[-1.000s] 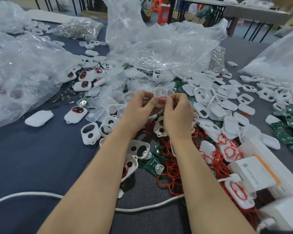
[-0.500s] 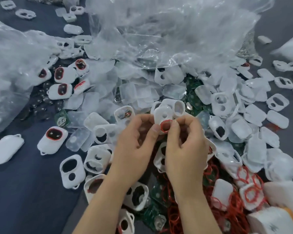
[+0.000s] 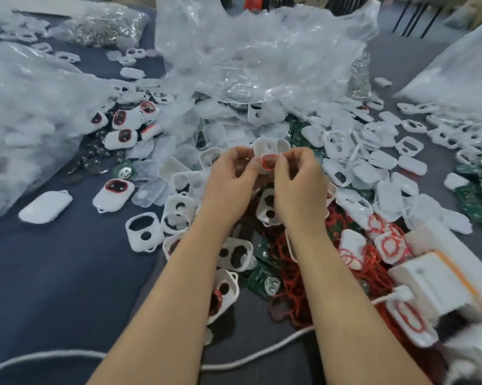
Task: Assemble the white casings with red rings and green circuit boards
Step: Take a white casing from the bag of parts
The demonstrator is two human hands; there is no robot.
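- Dark blue table (image 3: pixel 53 273) is crowded with parts; crumpled clear plastic bags (image 3: pixel 262 59) stand at the back and along the left.
- Left hand (image 3: pixel 228 184) and right hand (image 3: pixel 298 187) are raised side by side over the middle of the heap, fingertips meeting.
- Both hands pinch one white casing (image 3: pixel 270 147). Its upper end stands clear above the fingers; its lower end sits between thumbs and forefingers.
- Red ring (image 3: pixel 269 162) lies at the casing's lower opening, directly between the two sets of fingertips. Whether it is fully seated cannot be told.
- Loose rings (image 3: pixel 292 276) lie piled beneath the right forearm, with green circuit boards (image 3: pixel 264 276) mixed in just beside them.
- Spare casings (image 3: pixel 143 232) lie scattered left of the left forearm; ringed casings (image 3: pixel 122 136) sit farther left, near the bags.
- White cord (image 3: pixel 39 357) crosses the near edge under both forearms.
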